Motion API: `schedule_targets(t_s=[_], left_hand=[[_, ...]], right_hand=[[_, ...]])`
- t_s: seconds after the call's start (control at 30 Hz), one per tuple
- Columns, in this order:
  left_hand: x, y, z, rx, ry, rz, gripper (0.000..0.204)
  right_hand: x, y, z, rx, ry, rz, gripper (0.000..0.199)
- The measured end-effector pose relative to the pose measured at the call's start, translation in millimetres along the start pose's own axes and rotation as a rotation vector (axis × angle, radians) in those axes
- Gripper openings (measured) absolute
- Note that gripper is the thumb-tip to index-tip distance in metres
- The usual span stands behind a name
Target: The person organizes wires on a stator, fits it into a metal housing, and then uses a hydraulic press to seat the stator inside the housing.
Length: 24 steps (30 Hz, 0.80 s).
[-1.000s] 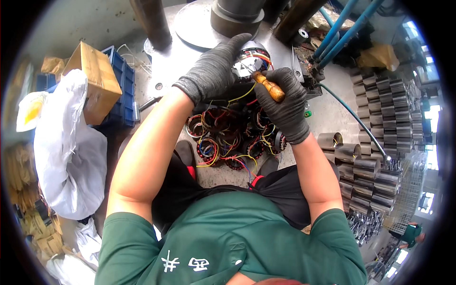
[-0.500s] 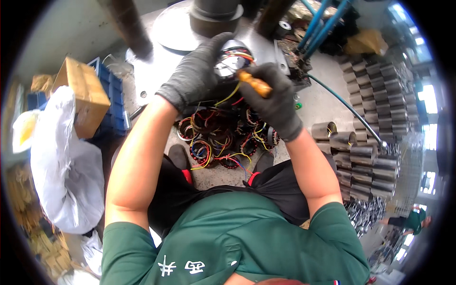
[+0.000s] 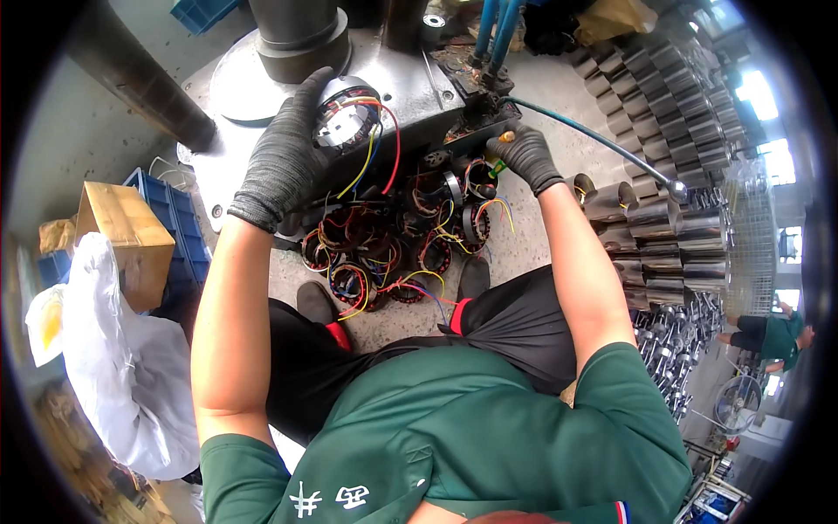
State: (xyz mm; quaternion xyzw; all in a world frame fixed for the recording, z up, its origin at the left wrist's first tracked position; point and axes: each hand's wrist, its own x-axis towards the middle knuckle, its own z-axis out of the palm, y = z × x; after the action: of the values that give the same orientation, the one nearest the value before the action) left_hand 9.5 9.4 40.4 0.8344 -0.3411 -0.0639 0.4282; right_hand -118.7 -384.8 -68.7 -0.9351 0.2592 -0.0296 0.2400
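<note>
My left hand point(image 3: 284, 157), in a dark grey knitted glove, is closed on the side of a motor stator point(image 3: 345, 122). The stator has a silvery metal ring and windings inside, and sits tilted at the front edge of the machine's metal plate point(image 3: 410, 83). Red, yellow and blue leads hang from it. My right hand point(image 3: 526, 159), gloved too, is apart from the stator to the right, its fingers wrapped round a tool with an orange-brown handle point(image 3: 506, 137). The tool's working end cannot be made out. A small green piece point(image 3: 496, 168) shows beside that hand.
Several wired stators point(image 3: 349, 284) lie on the floor between my feet. Stacked metal cylinders point(image 3: 659, 236) and a teal hose point(image 3: 594, 135) are at right. A thick column point(image 3: 301, 39) rises behind. Left are a cardboard box point(image 3: 131, 240) and white sack point(image 3: 131, 367). Another person point(image 3: 777, 336) is far right.
My right hand has moved away from the stator, rightward, with the orange-handled tool. My left hand stays on the stator, whose leads now hang in plain sight. The view has shifted.
</note>
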Motion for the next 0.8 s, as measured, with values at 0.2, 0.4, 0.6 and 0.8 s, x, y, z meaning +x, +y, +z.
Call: schedule_targets(t_s=[0.2, 0.4, 0.6, 0.8], left_hand=[[-1.3, -6.5, 5.9, -0.182, -0.036, -0.042, 0.089], [1.3, -3.9, 10.5, -0.227, 0.024, -0.021, 0.075], [12.1, -6.1, 19.9, -0.307, 0.082, -0.008, 0.065], [21.9, -7.0, 24.1, -0.338, 0.150, -0.086, 0.064]], right_hand=[[12.1, 83.0, 62.5, -0.057, -0.172, 0.277, 0.061], [17.0, -4.5, 29.8, 0.137, 0.290, -0.062, 0.044], [25.6, -133.9, -1.8, -0.242, 0.300, -0.347, 0.049], [74.9, -158.9, -10.9, -0.339, -0.003, -0.376, 0.038]])
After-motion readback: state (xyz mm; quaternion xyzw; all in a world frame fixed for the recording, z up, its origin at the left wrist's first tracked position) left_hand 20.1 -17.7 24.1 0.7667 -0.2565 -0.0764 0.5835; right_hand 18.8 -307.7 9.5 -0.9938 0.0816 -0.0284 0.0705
